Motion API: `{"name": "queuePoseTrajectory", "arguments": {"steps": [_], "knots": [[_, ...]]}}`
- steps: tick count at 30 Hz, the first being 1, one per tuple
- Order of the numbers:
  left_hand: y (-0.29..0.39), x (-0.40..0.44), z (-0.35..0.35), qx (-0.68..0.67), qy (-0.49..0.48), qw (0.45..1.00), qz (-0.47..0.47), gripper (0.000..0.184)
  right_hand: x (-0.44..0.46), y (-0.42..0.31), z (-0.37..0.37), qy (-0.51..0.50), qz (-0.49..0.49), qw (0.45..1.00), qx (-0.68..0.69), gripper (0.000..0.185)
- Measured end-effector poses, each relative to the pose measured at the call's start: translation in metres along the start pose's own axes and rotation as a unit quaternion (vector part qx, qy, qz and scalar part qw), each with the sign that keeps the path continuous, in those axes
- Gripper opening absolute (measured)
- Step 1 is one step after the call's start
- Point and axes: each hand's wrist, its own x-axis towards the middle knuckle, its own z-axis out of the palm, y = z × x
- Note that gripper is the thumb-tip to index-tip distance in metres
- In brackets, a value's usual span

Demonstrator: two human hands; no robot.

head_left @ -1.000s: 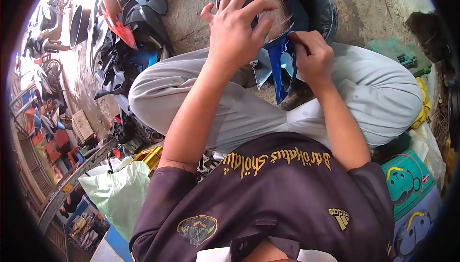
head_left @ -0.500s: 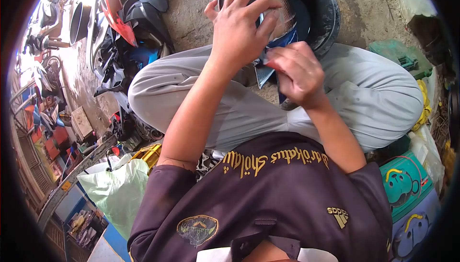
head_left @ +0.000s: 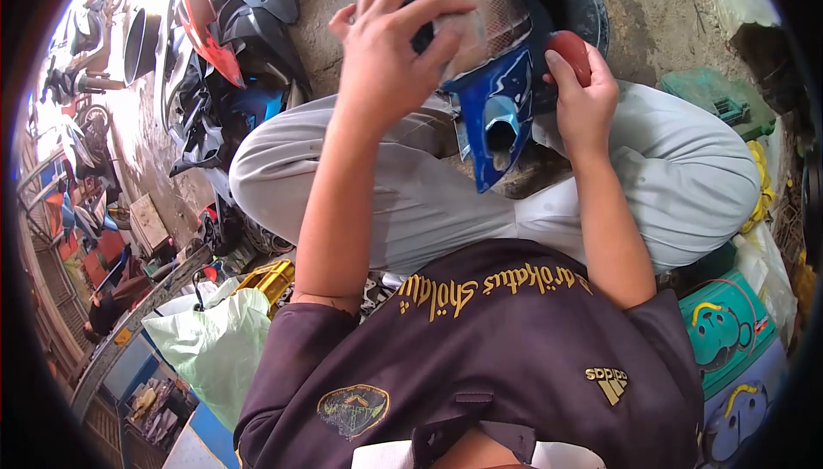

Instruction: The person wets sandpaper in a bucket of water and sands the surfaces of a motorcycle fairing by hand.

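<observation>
The blue panel [head_left: 480,117] lies between the two hands, its long axis running from the near left side of the dark tub's rim [head_left: 600,27] down toward the lap, its pointed tail dipping between the grey trouser legs [head_left: 686,169]. The left hand [head_left: 393,45] is the nearer one: its fingers spread over the patterned upper end of the panel, though with their tips partly blurred I cannot tell whether they grip or only press. The right hand [head_left: 585,92] is closed on a reddish-brown pad [head_left: 570,56], off the panel's right side and apart from it, by the tub's near right edge.

Half a second ago the right hand covered the blue tail; now it is out to the right, leaving the tail uncovered, and the left hand sits a little further left.
</observation>
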Motion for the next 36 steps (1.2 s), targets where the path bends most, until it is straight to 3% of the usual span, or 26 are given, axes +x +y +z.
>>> {"name": "queuePoseTrajectory", "arguments": {"steps": [15,19,22,26,28,32,35,36], "knots": [[0.001,-0.015,-0.046,0.014,-0.037,0.997,-0.065,0.030,0.047,-0.020,-0.018,-0.090,0.151,0.957,0.229,0.035],[0.002,-0.020,-0.045,0.034,0.003,0.996,-0.082,0.027,0.068,-0.025,-0.009,-0.045,0.119,0.974,0.185,0.039],[-0.002,-0.022,-0.037,0.036,0.035,0.995,-0.090,0.031,0.097,-0.003,0.004,-0.046,0.157,0.979,0.119,0.039],[-0.003,-0.023,-0.045,0.027,0.024,0.994,-0.103,0.035,0.124,0.023,0.024,-0.042,0.216,0.975,-0.025,0.028],[-0.002,-0.021,-0.053,0.016,0.006,0.993,-0.119,0.040,0.133,0.036,0.032,-0.034,0.197,0.976,-0.084,0.020],[-0.006,-0.022,-0.065,-0.005,-0.019,0.989,-0.147,0.054,0.158,0.087,0.042,-0.031,0.228,0.972,-0.041,0.013],[-0.009,-0.023,-0.070,-0.018,-0.025,0.988,-0.154,0.057,0.173,0.103,0.046,-0.025,0.307,0.951,-0.020,0.022],[-0.009,-0.023,-0.070,-0.020,-0.028,0.988,-0.153,0.058,0.175,0.106,0.046,-0.021,0.337,0.940,0.049,0.026]]}}
